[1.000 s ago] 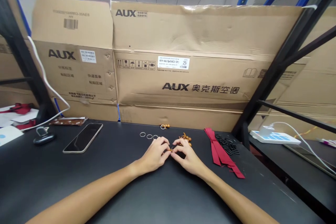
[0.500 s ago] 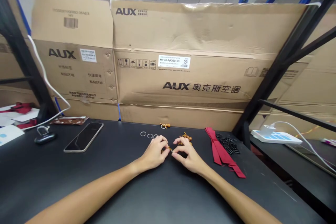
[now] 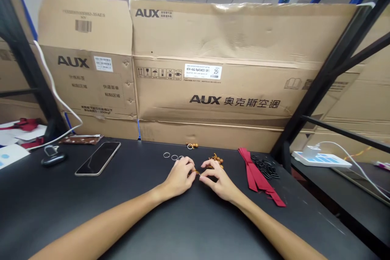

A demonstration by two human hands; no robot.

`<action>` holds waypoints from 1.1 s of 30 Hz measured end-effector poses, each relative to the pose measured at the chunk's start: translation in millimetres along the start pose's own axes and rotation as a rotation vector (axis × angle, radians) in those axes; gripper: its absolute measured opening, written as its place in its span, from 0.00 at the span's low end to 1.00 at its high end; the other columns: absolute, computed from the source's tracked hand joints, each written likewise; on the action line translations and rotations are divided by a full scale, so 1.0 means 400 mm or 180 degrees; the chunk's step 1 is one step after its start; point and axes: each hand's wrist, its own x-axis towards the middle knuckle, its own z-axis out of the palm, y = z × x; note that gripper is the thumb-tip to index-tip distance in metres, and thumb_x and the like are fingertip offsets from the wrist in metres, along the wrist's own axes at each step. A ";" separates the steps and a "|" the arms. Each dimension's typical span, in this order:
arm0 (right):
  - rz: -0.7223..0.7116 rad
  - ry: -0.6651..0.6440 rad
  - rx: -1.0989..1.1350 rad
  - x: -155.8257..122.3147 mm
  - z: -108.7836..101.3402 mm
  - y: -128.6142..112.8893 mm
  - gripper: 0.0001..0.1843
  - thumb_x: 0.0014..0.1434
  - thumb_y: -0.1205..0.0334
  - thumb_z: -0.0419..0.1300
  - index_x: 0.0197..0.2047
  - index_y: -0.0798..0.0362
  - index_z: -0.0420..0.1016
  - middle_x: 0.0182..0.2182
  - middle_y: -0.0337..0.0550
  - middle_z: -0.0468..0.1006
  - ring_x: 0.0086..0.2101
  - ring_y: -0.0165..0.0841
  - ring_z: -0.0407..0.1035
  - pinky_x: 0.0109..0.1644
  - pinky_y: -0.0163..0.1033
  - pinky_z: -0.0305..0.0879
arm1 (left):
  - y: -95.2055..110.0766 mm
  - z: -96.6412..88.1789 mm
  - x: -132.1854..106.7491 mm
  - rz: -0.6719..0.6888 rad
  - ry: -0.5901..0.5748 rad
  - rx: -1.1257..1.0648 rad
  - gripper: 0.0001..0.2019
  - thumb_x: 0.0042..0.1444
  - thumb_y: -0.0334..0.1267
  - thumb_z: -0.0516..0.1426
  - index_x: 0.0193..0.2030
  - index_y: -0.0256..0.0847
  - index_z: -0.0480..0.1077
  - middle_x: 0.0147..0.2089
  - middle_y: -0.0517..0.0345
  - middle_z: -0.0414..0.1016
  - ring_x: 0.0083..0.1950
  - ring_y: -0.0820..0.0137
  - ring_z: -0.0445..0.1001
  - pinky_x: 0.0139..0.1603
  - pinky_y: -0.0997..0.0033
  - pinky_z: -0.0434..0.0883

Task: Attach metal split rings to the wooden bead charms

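My left hand (image 3: 179,178) and my right hand (image 3: 218,181) meet above the black tabletop (image 3: 128,211), fingertips pinching a small brown bead piece with a thin wire or hook (image 3: 197,173) from either side. Just beyond my right hand lies a cluster of brown wooden beads (image 3: 215,161). Several thin metal split rings (image 3: 174,157) lie beyond my left hand, and a small bead pair with a ring (image 3: 191,145) sits further back.
To the right lie a red ribbon (image 3: 258,177) and a heap of black rings (image 3: 265,167). A smartphone (image 3: 98,158) lies to the left. Cardboard boxes (image 3: 237,69) stand along the back edge, and a white power strip (image 3: 319,159) sits on a lower side surface.
My fingers have shifted only slightly around the small bead piece. The view has drifted a little, and the objects on the table have not visibly moved.
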 end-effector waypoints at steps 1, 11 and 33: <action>0.0004 0.0014 -0.0016 -0.001 -0.001 -0.002 0.13 0.60 0.53 0.58 0.29 0.50 0.76 0.44 0.45 0.69 0.48 0.39 0.63 0.57 0.51 0.56 | -0.003 0.001 0.001 -0.0073 0.0024 0.0018 0.05 0.57 0.31 0.53 0.31 0.40 0.68 0.41 0.56 0.69 0.44 0.65 0.68 0.47 0.63 0.65; -0.0378 0.0335 -0.1153 -0.002 -0.007 0.018 0.08 0.60 0.61 0.56 0.33 0.51 0.76 0.43 0.48 0.69 0.47 0.42 0.61 0.52 0.51 0.60 | -0.002 -0.027 -0.002 0.0289 -0.0036 0.0890 0.04 0.61 0.33 0.52 0.35 0.39 0.67 0.42 0.53 0.68 0.43 0.63 0.66 0.46 0.61 0.65; 0.0344 0.0544 -0.1756 0.010 -0.011 0.065 0.11 0.61 0.58 0.54 0.43 0.45 0.76 0.52 0.49 0.69 0.53 0.47 0.57 0.51 0.56 0.58 | -0.141 -0.071 0.029 -0.0178 0.0146 0.1126 0.10 0.59 0.33 0.54 0.47 0.42 0.69 0.52 0.50 0.69 0.54 0.60 0.65 0.55 0.56 0.60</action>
